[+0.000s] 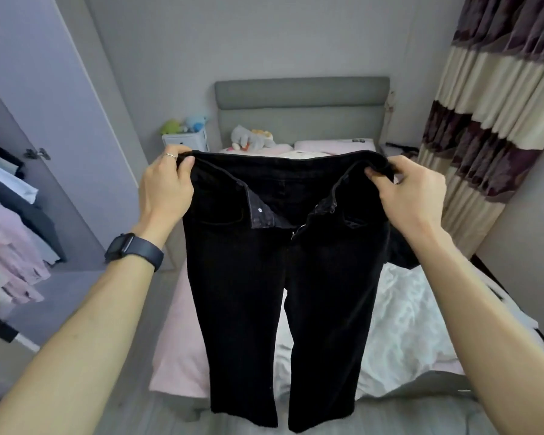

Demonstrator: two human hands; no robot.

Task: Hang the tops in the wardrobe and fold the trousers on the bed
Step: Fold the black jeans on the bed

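Note:
A pair of black trousers (264, 277) hangs in the air above the foot of the bed (176, 340), fly open, legs dangling down. My left hand (165, 183) grips the left end of the waistband. My right hand (412, 193) pinches the right end of the waistband. The wardrobe (10, 221) stands open at the left, with several tops hanging inside. A white crumpled garment (399, 324) lies on the bed at the right, and a dark garment (401, 249) lies behind the trousers.
The bed has a pink sheet, a grey headboard (300, 102) and soft toys (252, 138) by the pillows. A white bedside cabinet (186, 141) stands left of it. Striped curtains (484, 120) hang at the right. The wardrobe door (44, 89) stands open.

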